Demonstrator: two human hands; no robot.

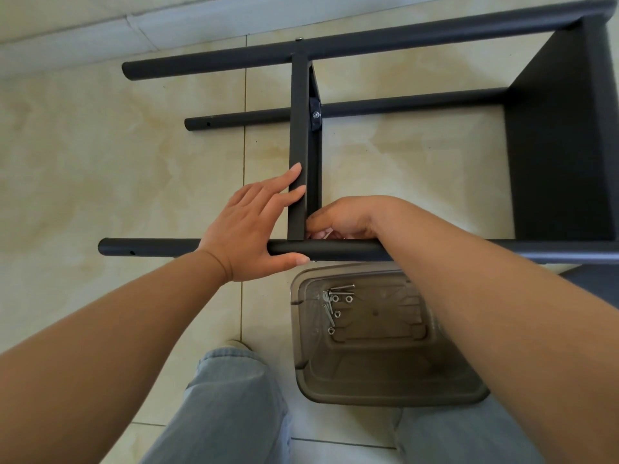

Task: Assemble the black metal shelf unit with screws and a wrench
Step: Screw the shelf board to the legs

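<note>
- The left hand lies flat with straight fingers against the shelf panel, thumb along the near tube.
- The right hand curls its fingers into the joint where that panel meets the near tube; what they pinch is hidden.
- Beyond this joint, one screw already fastens the panel to a farther tube.
- Just nearer than the near tube, the clear bin holds loose screws and nuts, so several joints likely remain. No wrench is visible.

A glossy beige tiled floor carries the black shelf frame and a clear plastic tub.
</note>
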